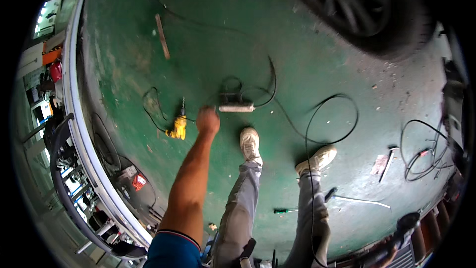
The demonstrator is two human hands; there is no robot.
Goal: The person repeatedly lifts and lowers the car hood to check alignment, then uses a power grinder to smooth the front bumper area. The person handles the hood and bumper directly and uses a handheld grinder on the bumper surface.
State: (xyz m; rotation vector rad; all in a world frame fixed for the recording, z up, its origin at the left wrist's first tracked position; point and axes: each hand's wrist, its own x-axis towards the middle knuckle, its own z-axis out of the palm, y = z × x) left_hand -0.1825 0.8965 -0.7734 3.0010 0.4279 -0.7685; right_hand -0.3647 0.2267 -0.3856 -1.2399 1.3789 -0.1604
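Note:
My left hand (208, 120) reaches down over the green floor, its fingers closed and slightly blurred. They are at the left end of a pale power strip (237, 108), and whatever they hold is hidden. Left of the hand lies a yellow corded drill (178, 126) with its bit pointing away from me. The drill's black cord (144, 103) loops on the floor, and a stretch of it runs toward my hand. Dark cables (274, 87) curl beyond the strip. My right hand does not show.
A car wheel (357, 5) stands at the far right. A black cable loop (356, 119) crosses my right shoe (320, 159). Nearby lie a green-handled screwdriver (283, 211), a hammer-like tool (388, 164) and a thin wooden strip (162, 37). A long metal rail (74, 84) borders the left side.

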